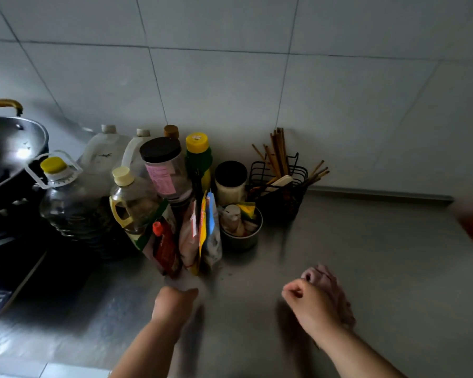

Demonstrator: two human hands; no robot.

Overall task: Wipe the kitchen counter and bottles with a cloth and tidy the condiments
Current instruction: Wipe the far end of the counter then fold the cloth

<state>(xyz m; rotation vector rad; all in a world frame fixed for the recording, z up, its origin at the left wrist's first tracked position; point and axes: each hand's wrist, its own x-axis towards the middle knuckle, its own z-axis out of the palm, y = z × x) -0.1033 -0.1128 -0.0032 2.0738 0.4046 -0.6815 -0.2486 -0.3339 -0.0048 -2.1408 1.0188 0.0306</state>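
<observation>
sitting at the far left, a wok (pixel 8 148) rests on the dark stove (pixel 52 274). next to it the oil bottles (pixel 66 208), a black-lidded jar (pixel 161 170) and a yellow-capped bottle (pixel 200 159) crowd together on the steel surface (pixel 366 268) against the tiled wall. upright packets (pixel 202 236) stand in front of them. a small metal bowl (pixel 241 241) sits just to their right, with a wire basket (pixel 281 197) of chopsticks (pixel 277 154) behind it. the left hand (pixel 175 298) reaches to the foot of the packets; blur hides its fingers, so i cannot tell whether it grips one. the right hand (pixel 311 301), well apart from the bottles, is curled round a bunched pinkish cloth (pixel 331 279) near the front of the surface.
</observation>
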